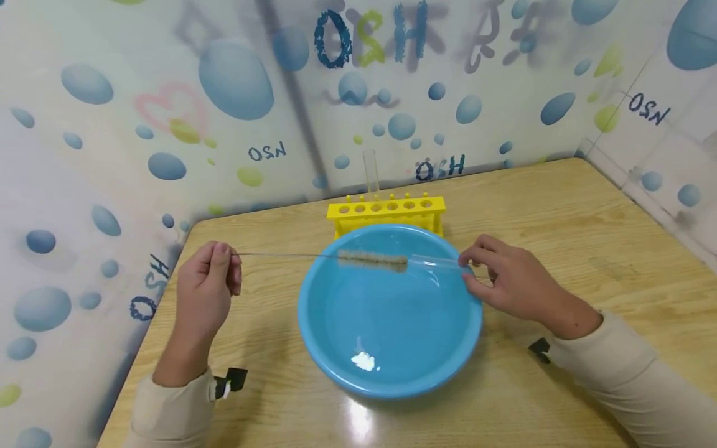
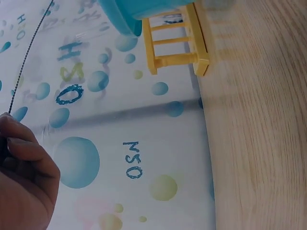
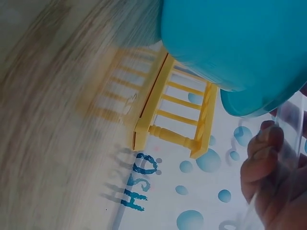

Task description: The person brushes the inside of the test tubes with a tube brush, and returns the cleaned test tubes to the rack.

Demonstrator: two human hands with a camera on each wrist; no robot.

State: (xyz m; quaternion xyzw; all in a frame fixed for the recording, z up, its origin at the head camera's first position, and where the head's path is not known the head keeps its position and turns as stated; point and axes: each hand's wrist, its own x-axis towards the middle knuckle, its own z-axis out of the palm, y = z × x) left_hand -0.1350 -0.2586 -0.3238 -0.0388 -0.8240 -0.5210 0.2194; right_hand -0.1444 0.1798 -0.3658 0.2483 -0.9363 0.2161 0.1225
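My left hand [image 1: 207,283] pinches the thin wire handle of a test tube brush [image 1: 372,260], held roughly level. The brush's pale bristles are over the blue basin [image 1: 306,311]. On the other side, my right hand [image 1: 512,280] grips a clear test tube [image 1: 437,262] between thumb and fingers, above the basin's right rim. The tube's left end lies in line with the bristle tip, very close to it; whether they touch I cannot tell. In the left wrist view the twisted wire [image 2: 28,57] rises from the fingers. The right wrist view shows the tube [image 3: 291,127] along the curled fingers.
Behind the basin stands a yellow test tube rack [image 1: 386,208] with one clear tube [image 1: 371,173] upright in it. Everything rests on a wooden table [image 1: 560,211] against a wall [image 1: 313,106] patterned with blue and green bubbles. Bright reflections show inside the basin.
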